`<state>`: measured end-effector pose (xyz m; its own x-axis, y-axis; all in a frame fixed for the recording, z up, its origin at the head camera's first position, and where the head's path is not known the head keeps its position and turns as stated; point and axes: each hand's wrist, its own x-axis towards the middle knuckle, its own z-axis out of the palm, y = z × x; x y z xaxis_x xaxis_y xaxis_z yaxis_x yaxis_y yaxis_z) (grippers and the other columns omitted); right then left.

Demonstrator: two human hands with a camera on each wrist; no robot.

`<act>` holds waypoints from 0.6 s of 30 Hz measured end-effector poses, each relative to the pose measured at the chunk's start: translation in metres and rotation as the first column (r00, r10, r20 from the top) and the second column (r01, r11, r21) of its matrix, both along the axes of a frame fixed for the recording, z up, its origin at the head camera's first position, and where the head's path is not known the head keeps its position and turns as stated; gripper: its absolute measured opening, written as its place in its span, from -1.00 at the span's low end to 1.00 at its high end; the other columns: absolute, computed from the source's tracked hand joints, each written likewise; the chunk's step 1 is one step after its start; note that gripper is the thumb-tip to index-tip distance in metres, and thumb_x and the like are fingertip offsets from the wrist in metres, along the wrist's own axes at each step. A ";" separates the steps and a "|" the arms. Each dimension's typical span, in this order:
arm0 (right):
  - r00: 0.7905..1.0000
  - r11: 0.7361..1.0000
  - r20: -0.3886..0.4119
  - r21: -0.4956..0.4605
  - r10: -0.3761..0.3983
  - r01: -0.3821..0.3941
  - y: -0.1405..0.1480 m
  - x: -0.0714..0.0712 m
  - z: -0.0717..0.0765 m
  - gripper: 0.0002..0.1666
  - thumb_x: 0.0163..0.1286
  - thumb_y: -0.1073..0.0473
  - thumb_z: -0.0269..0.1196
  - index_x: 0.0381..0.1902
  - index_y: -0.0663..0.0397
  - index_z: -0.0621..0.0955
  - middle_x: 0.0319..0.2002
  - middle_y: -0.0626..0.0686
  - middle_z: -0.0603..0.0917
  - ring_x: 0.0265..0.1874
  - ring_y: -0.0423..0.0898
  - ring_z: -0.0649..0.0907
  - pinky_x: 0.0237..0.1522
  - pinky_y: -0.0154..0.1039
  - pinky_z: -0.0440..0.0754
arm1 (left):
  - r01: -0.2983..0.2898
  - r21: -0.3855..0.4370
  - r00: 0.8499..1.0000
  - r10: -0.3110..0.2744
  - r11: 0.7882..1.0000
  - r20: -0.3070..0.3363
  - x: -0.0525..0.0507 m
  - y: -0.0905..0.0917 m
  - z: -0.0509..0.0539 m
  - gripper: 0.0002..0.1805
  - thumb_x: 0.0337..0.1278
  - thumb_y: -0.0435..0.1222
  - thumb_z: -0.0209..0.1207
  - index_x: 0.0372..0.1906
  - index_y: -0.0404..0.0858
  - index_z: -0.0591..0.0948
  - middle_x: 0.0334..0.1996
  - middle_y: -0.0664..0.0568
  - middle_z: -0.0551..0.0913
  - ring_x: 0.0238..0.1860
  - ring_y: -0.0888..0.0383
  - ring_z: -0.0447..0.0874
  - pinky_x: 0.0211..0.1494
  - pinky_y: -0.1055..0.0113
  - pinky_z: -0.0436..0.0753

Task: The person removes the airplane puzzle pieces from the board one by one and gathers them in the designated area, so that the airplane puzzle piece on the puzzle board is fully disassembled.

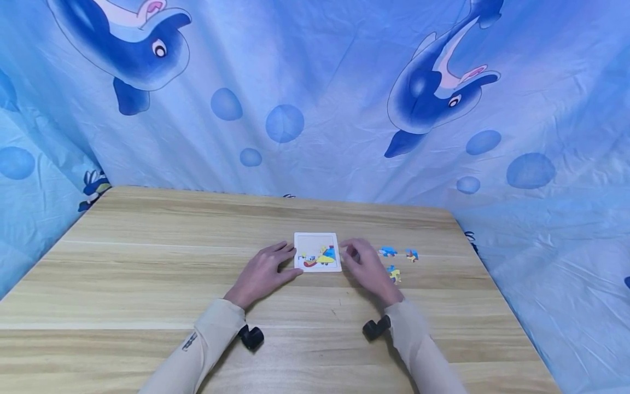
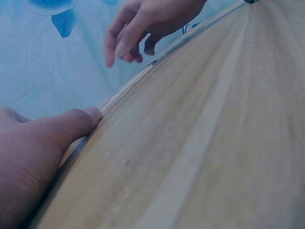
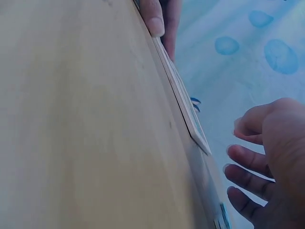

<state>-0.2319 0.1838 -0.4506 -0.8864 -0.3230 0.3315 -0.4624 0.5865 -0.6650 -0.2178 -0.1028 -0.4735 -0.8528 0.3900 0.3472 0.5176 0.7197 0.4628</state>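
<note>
On the bench (image 1: 305,350): partly filled jigsaw tray (image 1: 315,241), lying flat between left hand (image 1: 263,272) and right hand (image 1: 366,268). At its left edge, spread left fingers (image 1: 280,251), with thumb (image 2: 76,123) touching the near corner. Just beside its right edge, loosely curled, parted right fingers (image 3: 252,180), clear of the tray. Farther right, loose jigsaw pieces (image 1: 388,251) in three spots; behind, dolphin-print curtain (image 1: 344,109).

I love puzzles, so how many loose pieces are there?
3: a blue piece beside the right hand, another piece farther right, a yellowish piece nearer the person. More may be hidden.
</note>
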 end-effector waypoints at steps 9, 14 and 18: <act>0.999 0.999 0.012 0.022 0.042 -0.042 -0.023 -0.010 -0.004 -0.77 0.48 0.35 0.28 0.06 0.22 0.67 -0.26 -0.01 0.58 -0.22 -0.08 0.55 -0.15 -0.15 0.59 | -0.004 -0.004 1.000 0.004 1.000 -0.006 0.000 0.000 -0.001 -0.34 0.32 0.09 0.33 0.30 -0.31 0.65 0.31 -0.14 0.59 0.43 -0.13 0.44 0.41 -0.10 0.46; 0.999 0.999 0.036 0.044 0.015 -0.017 -0.030 -0.013 -0.004 -0.72 0.48 0.33 0.28 0.11 0.22 0.68 -0.23 0.00 0.58 -0.17 -0.05 0.55 -0.10 -0.11 0.55 | 0.007 0.003 1.000 -0.007 1.000 -0.021 -0.001 0.000 -0.001 -0.35 0.32 0.07 0.34 0.28 -0.32 0.66 0.30 -0.16 0.60 0.41 -0.14 0.45 0.40 -0.11 0.47; 0.998 0.998 0.065 0.062 -0.010 0.006 -0.034 -0.016 -0.005 -0.72 0.50 0.32 0.26 0.12 0.21 0.69 -0.20 0.02 0.57 -0.14 -0.01 0.52 -0.09 -0.10 0.52 | 0.015 0.010 0.999 -0.014 1.000 -0.035 -0.001 0.000 0.000 -0.35 0.31 0.06 0.35 0.27 -0.34 0.66 0.28 -0.17 0.61 0.41 -0.15 0.46 0.40 -0.10 0.48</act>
